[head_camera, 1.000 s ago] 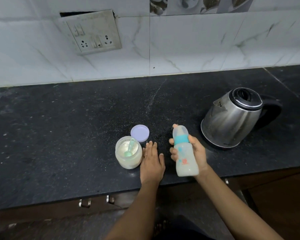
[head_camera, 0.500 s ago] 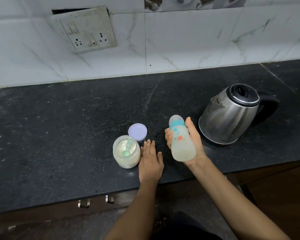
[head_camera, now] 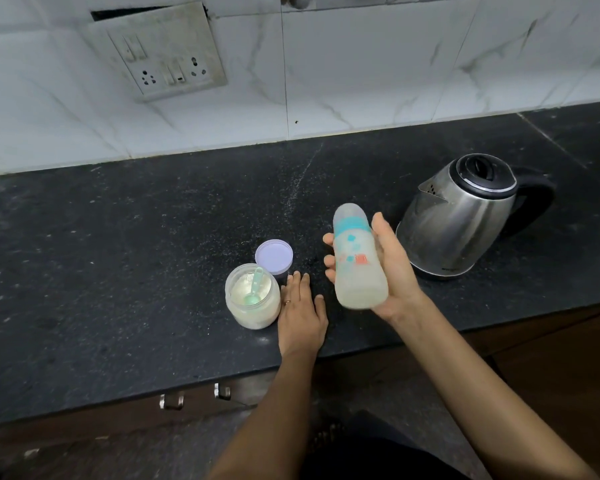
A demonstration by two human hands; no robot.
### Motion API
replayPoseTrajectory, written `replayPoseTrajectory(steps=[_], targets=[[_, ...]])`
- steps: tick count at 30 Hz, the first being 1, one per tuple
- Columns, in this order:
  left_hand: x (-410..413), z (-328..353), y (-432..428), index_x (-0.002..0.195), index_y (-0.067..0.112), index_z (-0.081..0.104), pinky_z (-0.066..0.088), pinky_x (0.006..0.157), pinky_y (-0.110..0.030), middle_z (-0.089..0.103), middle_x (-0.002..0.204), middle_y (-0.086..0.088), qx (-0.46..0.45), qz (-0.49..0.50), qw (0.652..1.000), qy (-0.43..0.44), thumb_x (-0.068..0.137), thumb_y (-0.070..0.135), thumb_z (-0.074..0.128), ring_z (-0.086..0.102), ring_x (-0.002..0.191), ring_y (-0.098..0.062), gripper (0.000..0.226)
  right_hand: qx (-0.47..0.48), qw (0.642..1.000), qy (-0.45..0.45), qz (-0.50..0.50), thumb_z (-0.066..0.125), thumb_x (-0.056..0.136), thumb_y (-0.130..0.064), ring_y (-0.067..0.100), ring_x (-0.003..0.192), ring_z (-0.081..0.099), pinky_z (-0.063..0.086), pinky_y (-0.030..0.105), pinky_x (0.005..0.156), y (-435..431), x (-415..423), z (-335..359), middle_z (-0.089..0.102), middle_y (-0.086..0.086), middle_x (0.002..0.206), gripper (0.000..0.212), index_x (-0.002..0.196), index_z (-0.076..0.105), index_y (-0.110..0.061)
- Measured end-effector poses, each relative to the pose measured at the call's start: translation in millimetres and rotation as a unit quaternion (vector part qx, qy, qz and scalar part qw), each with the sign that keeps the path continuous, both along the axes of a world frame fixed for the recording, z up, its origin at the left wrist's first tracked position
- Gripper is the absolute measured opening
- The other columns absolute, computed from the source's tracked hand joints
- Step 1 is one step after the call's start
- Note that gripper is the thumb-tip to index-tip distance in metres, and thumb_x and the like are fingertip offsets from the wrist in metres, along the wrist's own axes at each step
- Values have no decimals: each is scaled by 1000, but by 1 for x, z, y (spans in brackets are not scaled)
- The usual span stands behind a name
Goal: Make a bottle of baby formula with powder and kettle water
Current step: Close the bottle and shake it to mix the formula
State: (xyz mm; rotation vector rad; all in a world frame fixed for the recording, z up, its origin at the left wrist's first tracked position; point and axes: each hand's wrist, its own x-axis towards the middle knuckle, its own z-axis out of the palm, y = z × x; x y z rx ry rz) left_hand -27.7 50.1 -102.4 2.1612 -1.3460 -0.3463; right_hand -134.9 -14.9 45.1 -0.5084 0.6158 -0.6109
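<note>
My right hand (head_camera: 388, 271) grips a capped baby bottle (head_camera: 355, 261) with a teal ring, held tilted above the black counter (head_camera: 118, 271), cloudy whitish liquid in its lower part. My left hand (head_camera: 300, 313) lies flat on the counter, fingers together, holding nothing, just right of an open jar of formula powder (head_camera: 253, 301) with a green scoop (head_camera: 255, 289) lying in it. The jar's lilac lid (head_camera: 274, 256) sits just behind it. A steel kettle (head_camera: 465, 216) with a black lid and handle stands to the right of the bottle.
A white tiled wall (head_camera: 361, 81) runs along the back of the counter, with a socket panel (head_camera: 163, 53) at upper left. Below the counter's front edge are dark drawers with metal handles (head_camera: 172, 400).
My right hand has tipped the bottle and raised it a little, its base swinging nearer to me. My left hand has stayed flat by the jar. The view has shifted slightly.
</note>
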Motion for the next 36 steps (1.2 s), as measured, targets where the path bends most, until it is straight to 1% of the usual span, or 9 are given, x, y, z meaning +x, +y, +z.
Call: replayPoseTrajectory(steps=[4,7,9,14,18,23,27,32,36], targets=[[1,-1,-1,144,8,35,1,116,-27,28,154,-11,-4,0,1000,4,99,25,40,21,144,-23,49,-56,992,-99,62,75,64,-49,14,60,62,52,25,52,1,3,-1,64,3,89,51,102,72,-15],[0,-1,-1,145,9,34,0,114,-25,28,155,-10,-8,5,1000,1,98,24,41,21,144,-22,50,40,988,-149,-26,71,72,-43,17,69,66,58,33,60,-10,6,-17,67,6,94,61,119,56,-8],[0,-1,-1,145,9,34,0,115,-26,28,155,-10,-11,6,1000,2,98,25,41,21,144,-22,50,23,978,-195,73,70,80,-39,22,74,67,59,39,65,-12,1,-29,65,10,101,59,122,46,-5],[1,-3,-2,145,8,34,0,115,-26,28,155,-11,-10,9,1000,-5,98,25,41,21,144,-22,50,53,992,-111,-31,78,68,-40,17,66,66,58,37,62,-14,-5,-50,64,6,92,54,107,61,-7],[0,-4,-2,144,8,35,3,115,-27,29,154,-11,-7,4,1000,-1,98,25,42,21,144,-22,50,-10,993,-105,60,78,73,-34,21,67,63,57,38,59,-8,-16,-61,60,10,100,68,126,41,-13],[-1,-6,-2,142,7,39,10,116,-31,33,152,-12,-7,10,1000,-11,96,27,41,27,143,-24,50,40,994,-101,-9,76,67,-38,15,58,60,54,28,54,-16,-4,-54,61,5,88,51,103,57,-8],[0,-6,-2,143,7,37,8,116,-30,32,152,-12,-9,4,1000,-9,96,27,40,25,143,-23,50,-48,993,-91,58,83,58,-38,16,57,60,54,28,50,-14,-4,-47,63,5,87,60,107,59,-13],[0,-5,-2,142,7,38,8,117,-31,34,152,-12,-10,6,1000,-15,97,24,43,26,143,-23,48,114,978,-160,-66,70,77,-36,17,69,66,58,29,56,-40,6,-41,66,7,80,37,100,59,-9],[0,-5,-2,144,8,36,3,116,-27,31,153,-11,-14,8,1000,-11,98,24,42,23,144,-22,49,-83,980,-155,95,72,76,-36,18,66,66,57,30,58,-31,-6,-37,63,7,95,46,110,58,-9]])
